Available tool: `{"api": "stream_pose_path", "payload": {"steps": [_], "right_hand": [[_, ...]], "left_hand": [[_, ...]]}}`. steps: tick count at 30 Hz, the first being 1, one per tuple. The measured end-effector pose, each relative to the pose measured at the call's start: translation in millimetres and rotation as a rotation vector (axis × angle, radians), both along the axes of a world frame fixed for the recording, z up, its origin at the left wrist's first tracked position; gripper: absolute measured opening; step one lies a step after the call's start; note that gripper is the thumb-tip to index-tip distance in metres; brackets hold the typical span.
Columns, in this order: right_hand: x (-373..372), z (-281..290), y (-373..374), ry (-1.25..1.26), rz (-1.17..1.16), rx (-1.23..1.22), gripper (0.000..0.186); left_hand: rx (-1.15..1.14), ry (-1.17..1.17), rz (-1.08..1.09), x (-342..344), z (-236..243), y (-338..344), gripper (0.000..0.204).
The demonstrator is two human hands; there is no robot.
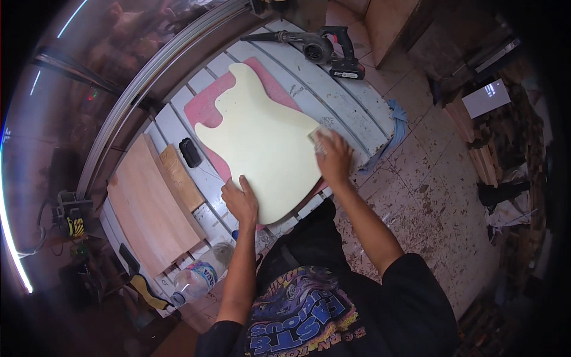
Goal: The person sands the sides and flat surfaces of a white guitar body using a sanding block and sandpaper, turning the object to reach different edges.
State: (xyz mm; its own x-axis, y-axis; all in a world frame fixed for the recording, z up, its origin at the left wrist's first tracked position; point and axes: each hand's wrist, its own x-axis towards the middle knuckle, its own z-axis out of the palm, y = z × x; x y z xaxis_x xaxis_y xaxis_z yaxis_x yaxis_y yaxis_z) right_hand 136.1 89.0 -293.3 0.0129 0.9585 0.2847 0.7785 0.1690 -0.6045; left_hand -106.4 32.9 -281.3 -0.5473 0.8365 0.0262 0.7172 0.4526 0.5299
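Observation:
A cream-coloured electric guitar body [262, 140] lies flat on a pink pad [205, 102] on the slatted workbench. My left hand [240, 201] grips its near left edge, the thumb against the rim and some fingers hidden. On the right edge of the body, my right hand [334, 156] is closed round a folded piece of sandpaper [314, 133]. One corner of that sheet shows beyond my fingertips, touching the cream surface; the rest is covered by the hand, which is slightly blurred.
A cordless blower [324, 49] lies at the bench's far end. To the left are a large wooden board [151, 202], a smaller wood piece [181, 175] and a black object [190, 153]. A plastic bottle [196, 281] lies near left; a blue cloth [395, 128] hangs off the right edge.

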Motion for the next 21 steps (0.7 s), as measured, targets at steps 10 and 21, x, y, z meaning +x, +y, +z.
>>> {"api": "stream_pose_path", "payload": {"steps": [10, 21], "right_hand": [[-46.9, -20.3, -52.9, -0.016, 0.390, 0.022, 0.048], [-86.3, 12.1, -124.7, -0.035, 0.452, 0.073, 0.046]], "left_hand": [[-0.004, -0.018, 0.025, -5.5, -2.2, 0.4, 0.049], [0.060, -0.061, 0.046, -15.1, -14.1, -2.4, 0.041]]}}
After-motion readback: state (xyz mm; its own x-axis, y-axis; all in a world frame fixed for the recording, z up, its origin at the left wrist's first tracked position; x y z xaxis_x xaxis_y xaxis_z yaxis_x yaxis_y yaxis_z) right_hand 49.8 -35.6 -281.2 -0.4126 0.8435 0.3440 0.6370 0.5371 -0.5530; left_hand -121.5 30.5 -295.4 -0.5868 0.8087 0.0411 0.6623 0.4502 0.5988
